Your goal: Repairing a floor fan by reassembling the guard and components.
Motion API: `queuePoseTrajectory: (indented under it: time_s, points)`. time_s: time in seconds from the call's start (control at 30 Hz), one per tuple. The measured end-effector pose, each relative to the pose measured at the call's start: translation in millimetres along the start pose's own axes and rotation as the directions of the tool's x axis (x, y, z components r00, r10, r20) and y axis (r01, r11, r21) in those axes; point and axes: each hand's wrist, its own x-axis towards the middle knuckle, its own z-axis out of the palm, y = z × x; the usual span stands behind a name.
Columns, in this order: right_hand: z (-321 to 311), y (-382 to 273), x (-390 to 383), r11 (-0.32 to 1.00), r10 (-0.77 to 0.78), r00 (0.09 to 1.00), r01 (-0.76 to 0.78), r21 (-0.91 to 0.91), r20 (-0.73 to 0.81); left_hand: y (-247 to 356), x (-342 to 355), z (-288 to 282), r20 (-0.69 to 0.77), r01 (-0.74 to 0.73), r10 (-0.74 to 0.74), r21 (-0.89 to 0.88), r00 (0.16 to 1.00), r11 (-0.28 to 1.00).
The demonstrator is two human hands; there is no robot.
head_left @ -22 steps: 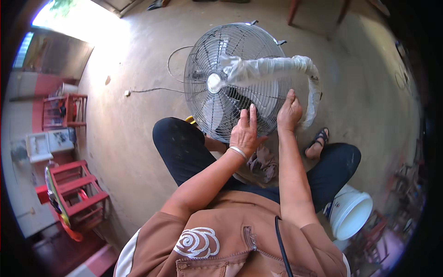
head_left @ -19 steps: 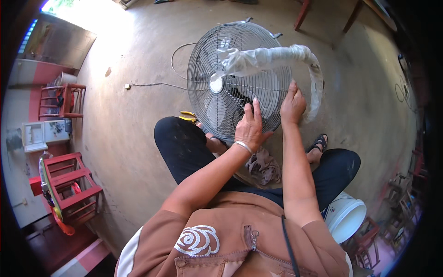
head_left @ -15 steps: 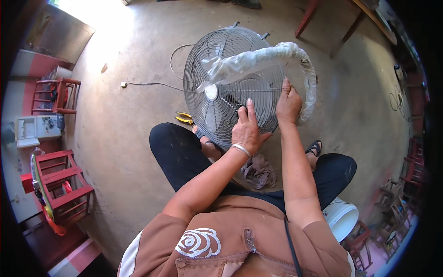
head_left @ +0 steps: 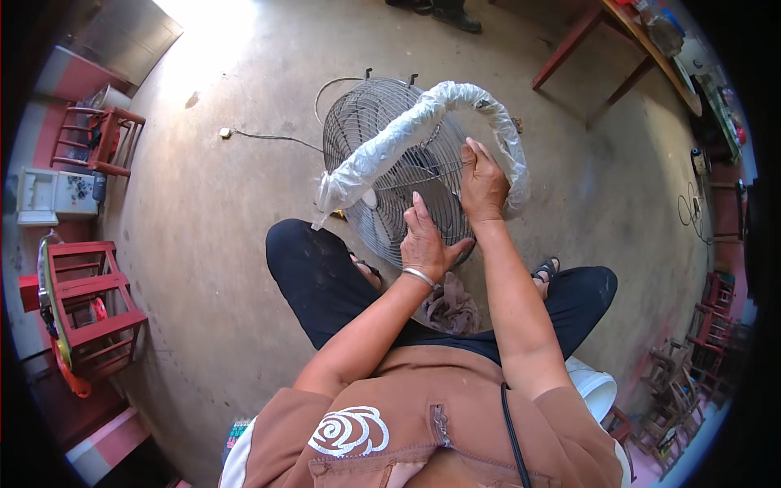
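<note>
A round wire-grille fan (head_left: pixel 354 122) stands tilted on the floor between my bent legs. Across its front arches a curved bar (head_left: pixel 390 146) wrapped in crinkled translucent plastic. My right hand (head_left: pixel 484 183) grips the right side of the grille, inside the arch. My left hand (head_left: pixel 427 240) rests on the lower grille with fingers apart and thumb out at the rim. A crumpled brown cloth (head_left: pixel 451 305) lies below the fan. A sliver of something yellow (head_left: pixel 340 215) shows behind the fan's left side, mostly hidden.
A cord with a plug (head_left: pixel 225 132) lies left of the fan. Red wooden chairs (head_left: pixel 98 309) line the left. A wooden table (head_left: pixel 569 45) stands upper right. Another person's dark boots (head_left: pixel 455 18) show at the top. A white bucket (head_left: pixel 598 389) sits by my right hip.
The fan has tipped and turned, its top moving down in view. The wrapped bar has swung leftward and lower, and both my hands moved slightly left with the fan. The yellow-handled pliers became mostly hidden.
</note>
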Motion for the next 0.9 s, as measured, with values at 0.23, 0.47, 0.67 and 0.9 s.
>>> queuePoseTrajectory:
  time_s: [0.23, 0.47, 0.67, 0.9]
  points:
    - [-5.2, 0.8, -27.7, 0.999, -0.051, 0.998, 0.051, 0.010, 0.021, -11.2, -27.5, -6.2, 0.006, -0.021, 0.021, -0.028, 1.000, 0.999]
    - [-14.5, -27.0, -70.3, 0.990, -0.140, 0.990, 0.140, 0.006, 0.013, -43.0, -54.1, -24.5, -0.049, -0.096, 0.091, -0.092, 0.995, 0.991]
    - [-26.2, -57.5, -89.3, 0.980, -0.179, 0.978, 0.167, 0.112, 0.105, -75.0, -64.1, -46.4, -0.005, -0.047, 0.047, -0.211, 0.999, 0.976]
    - [-31.4, -64.7, -105.8, 0.928, -0.278, 0.950, 0.229, 0.294, 0.139, -46.9, -65.5, -107.7, 0.020, -0.014, 0.010, 0.216, 1.000, 0.976]
